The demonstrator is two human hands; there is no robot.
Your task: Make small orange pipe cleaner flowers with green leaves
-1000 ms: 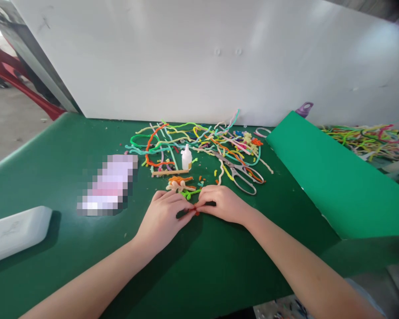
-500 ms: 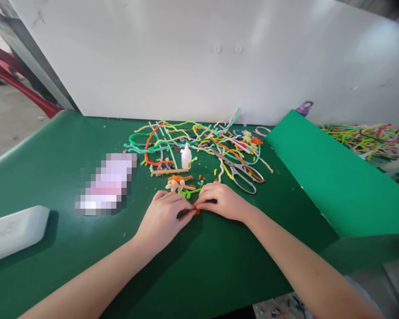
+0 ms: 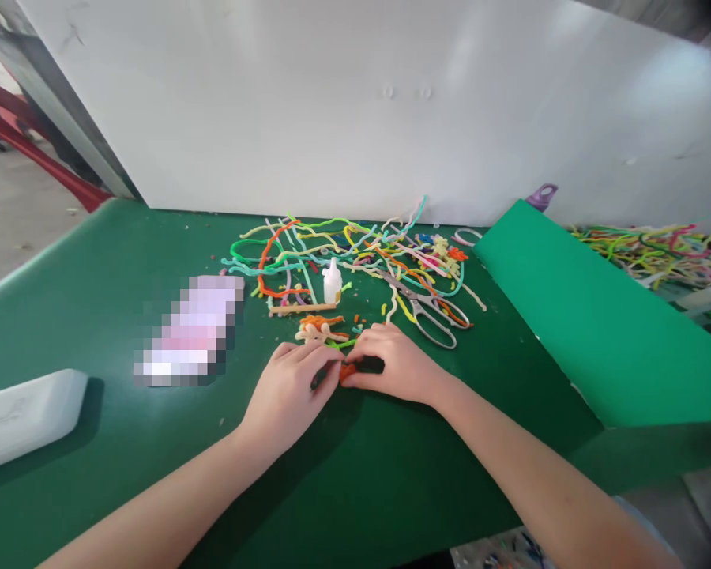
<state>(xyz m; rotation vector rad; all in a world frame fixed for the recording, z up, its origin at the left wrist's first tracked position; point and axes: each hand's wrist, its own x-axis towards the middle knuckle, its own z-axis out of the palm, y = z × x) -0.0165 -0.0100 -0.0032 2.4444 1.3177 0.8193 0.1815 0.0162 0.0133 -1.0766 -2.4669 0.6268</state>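
Low over the green table, my left hand [image 3: 293,387] and my right hand [image 3: 394,359] meet fingertip to fingertip. Between them is a small orange piece of pipe cleaner [image 3: 347,371], pinched by both and partly covered by the fingers. Just beyond the hands lie a cream pipe cleaner shape [image 3: 317,332], an orange one [image 3: 320,321] and a green piece [image 3: 344,344]. Behind these stand a small white glue bottle [image 3: 332,280] and a flat wooden stick [image 3: 302,308]. Scissors [image 3: 432,308] rest to the right, their handles toward me.
A tangle of coloured pipe cleaners [image 3: 278,254] spreads along the white board [image 3: 272,103]. At right lies a green sheet [image 3: 604,316], with more pipe cleaners [image 3: 633,261] past it. A white case [image 3: 29,415] and a blurred-out flat object [image 3: 193,332] are at left.
The fingers have shifted slightly around the orange pipe cleaner piece. More of it shows now, by the right thumb. The other things on the table stay where they were.
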